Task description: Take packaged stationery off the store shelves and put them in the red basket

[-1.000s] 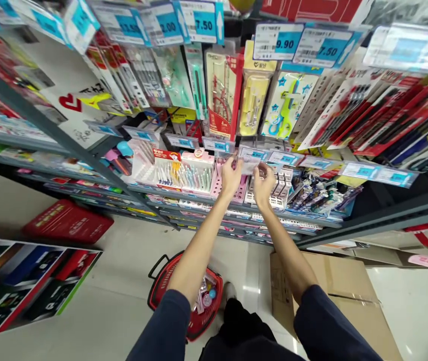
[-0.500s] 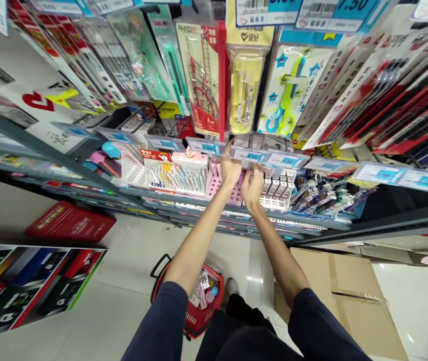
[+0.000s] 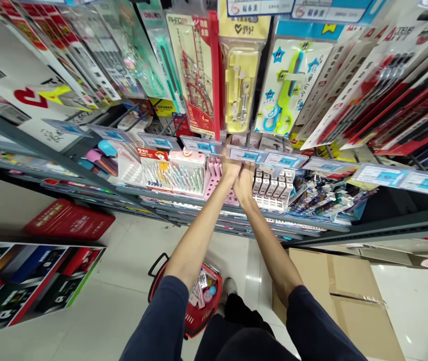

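Note:
My left hand (image 3: 230, 169) and my right hand (image 3: 244, 184) reach up side by side to a strip of blue-and-white shelf price tags (image 3: 246, 155), nearly touching each other. Their fingertips are hidden behind the tags, so I cannot tell what they hold. A pink pegged display holder (image 3: 212, 181) stands just left of my hands. White boxed stationery (image 3: 272, 189) sits to their right. Directly above hangs a yellow blister pack with a drawing compass (image 3: 241, 85).
Hanging stationery packs fill the shelf above, including a red-edged geometry set (image 3: 195, 75). Below me stands a red shopping basket (image 3: 195, 326) holding small items. A cardboard box (image 3: 334, 296) lies on the floor at right, and a stack of red baskets (image 3: 69, 218) sits at left.
My hands have come closer together and sit slightly lower, with the fingers now behind the price tags. The view has shifted slightly toward the shelf.

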### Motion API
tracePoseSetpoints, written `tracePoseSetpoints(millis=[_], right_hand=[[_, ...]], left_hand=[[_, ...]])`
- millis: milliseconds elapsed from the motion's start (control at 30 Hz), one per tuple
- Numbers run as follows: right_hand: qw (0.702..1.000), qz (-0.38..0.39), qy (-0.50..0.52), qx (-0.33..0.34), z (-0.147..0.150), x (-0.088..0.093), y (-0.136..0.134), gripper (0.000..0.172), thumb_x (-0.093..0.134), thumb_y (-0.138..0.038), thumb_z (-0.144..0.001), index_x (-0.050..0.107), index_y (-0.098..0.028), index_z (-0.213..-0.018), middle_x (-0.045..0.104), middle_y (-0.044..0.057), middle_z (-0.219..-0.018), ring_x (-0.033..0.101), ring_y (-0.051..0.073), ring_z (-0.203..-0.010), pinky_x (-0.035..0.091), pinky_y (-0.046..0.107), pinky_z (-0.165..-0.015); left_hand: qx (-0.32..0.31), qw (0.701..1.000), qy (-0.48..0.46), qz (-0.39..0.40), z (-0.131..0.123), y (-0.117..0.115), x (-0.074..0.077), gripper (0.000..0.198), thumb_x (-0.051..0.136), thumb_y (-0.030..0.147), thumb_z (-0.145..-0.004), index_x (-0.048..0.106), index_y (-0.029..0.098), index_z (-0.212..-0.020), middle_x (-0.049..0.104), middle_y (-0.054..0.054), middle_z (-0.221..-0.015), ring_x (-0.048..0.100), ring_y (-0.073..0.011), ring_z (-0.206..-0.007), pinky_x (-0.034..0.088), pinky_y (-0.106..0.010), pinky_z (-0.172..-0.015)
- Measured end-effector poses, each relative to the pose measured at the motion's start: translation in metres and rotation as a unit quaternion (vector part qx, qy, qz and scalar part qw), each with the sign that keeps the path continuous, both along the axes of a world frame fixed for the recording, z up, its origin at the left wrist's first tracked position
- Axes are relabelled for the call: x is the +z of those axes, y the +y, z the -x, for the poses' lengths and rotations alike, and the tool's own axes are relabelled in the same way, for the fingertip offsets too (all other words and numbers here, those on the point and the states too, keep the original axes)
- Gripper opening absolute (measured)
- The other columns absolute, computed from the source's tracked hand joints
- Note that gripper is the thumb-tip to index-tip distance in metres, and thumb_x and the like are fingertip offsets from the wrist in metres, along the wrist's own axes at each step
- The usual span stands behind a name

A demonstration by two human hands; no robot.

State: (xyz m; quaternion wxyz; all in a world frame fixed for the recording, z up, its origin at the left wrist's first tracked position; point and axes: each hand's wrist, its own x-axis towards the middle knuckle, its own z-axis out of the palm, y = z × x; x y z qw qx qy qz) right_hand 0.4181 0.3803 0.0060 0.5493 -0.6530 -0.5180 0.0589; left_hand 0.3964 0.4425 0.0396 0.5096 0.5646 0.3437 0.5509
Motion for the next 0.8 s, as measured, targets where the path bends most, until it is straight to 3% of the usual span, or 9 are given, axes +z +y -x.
tracePoseSetpoints(millis=[67,200,333,400,500,633,700,800], right_hand=[[1.0,0.015,-0.003,0.001,0.002,-0.004,-0.003,0.042,0.036,-0.027,-0.102,0.048,-0.013,-0.14,0.052,0.019,-0.142,0.043,0.026,-0.139,0.035,0.047,-0.119],[1.0,0.007,-0.019,-0.013,0.006,-0.013,-0.03,0.047,0.033,-0.029,-0.103,0.044,-0.015,-0.147,0.045,0.017,-0.152,0.032,0.023,-0.151,0.031,0.048,-0.125],[0.996,-0.072,-0.034,-0.03,-0.004,-0.017,-0.076,0.042,0.031,-0.028,-0.105,0.052,-0.022,-0.141,0.051,0.014,-0.148,0.043,0.02,-0.145,0.037,0.047,-0.122],[0.991,-0.099,-0.044,-0.08,-0.018,-0.016,-0.088,0.04,0.036,-0.029,-0.104,0.053,-0.023,-0.14,0.05,0.014,-0.149,0.045,0.022,-0.144,0.037,0.05,-0.121],[0.983,-0.097,-0.055,-0.149,-0.045,-0.015,-0.085,0.043,0.041,-0.034,-0.103,0.052,-0.022,-0.143,0.04,0.015,-0.155,0.037,0.026,-0.15,0.033,0.056,-0.122],[0.987,-0.076,-0.065,-0.127,-0.061,-0.016,-0.075,0.045,0.04,-0.035,-0.103,0.053,-0.019,-0.143,0.039,0.017,-0.155,0.035,0.028,-0.15,0.032,0.056,-0.122],[0.986,-0.089,-0.072,-0.119,-0.054,-0.02,-0.084,0.045,0.04,-0.034,-0.103,0.051,-0.019,-0.144,0.039,0.017,-0.155,0.035,0.028,-0.15,0.031,0.056,-0.123],[0.986,-0.115,-0.069,-0.096,-0.028,-0.029,-0.108,0.043,0.039,-0.03,-0.104,0.05,-0.021,-0.145,0.044,0.016,-0.152,0.04,0.025,-0.147,0.033,0.055,-0.122]], left_hand=[[0.002,1.0,0.01,0.001,0.002,0.001,0.005,0.029,0.056,0.025,-0.098,0.063,0.017,-0.125,0.066,-0.013,-0.133,0.06,-0.0237,-0.126,0.043,-0.049,-0.116],[0.044,0.994,0.078,-0.069,0.016,-0.011,0.007,0.039,0.057,0.025,-0.096,0.059,0.017,-0.134,0.069,-0.012,-0.13,0.054,-0.0228,-0.136,0.035,-0.04,-0.124],[0.123,0.978,0.127,-0.111,0.027,-0.048,-0.011,0.041,0.045,0.029,-0.102,0.055,0.017,-0.139,0.065,-0.014,-0.137,0.051,-0.022,-0.14,0.034,-0.039,-0.123],[0.102,0.972,0.149,-0.15,0.023,-0.066,-0.024,0.042,0.037,0.03,-0.104,0.055,0.018,-0.14,0.061,-0.015,-0.142,0.049,-0.0219,-0.142,0.035,-0.04,-0.122],[0.007,0.955,0.191,-0.228,0.007,-0.077,-0.036,0.044,0.034,0.031,-0.104,0.054,0.017,-0.142,0.056,-0.014,-0.147,0.04,-0.022,-0.149,0.032,-0.042,-0.125],[-0.048,0.944,0.211,-0.25,0.0,-0.076,-0.035,0.047,0.033,0.028,-0.104,0.05,0.015,-0.146,0.053,-0.015,-0.151,0.036,-0.0214,-0.152,0.03,-0.042,-0.127],[-0.043,0.948,0.198,-0.246,0.015,-0.082,-0.033,0.049,0.033,0.028,-0.104,0.047,0.016,-0.149,0.049,-0.014,-0.155,0.036,-0.0202,-0.152,0.03,-0.041,-0.127],[-0.005,0.96,0.175,-0.216,0.063,-0.105,-0.04,0.047,0.036,0.031,-0.104,0.048,0.02,-0.148,0.048,-0.012,-0.156,0.039,-0.0193,-0.15,0.03,-0.04,-0.126]])
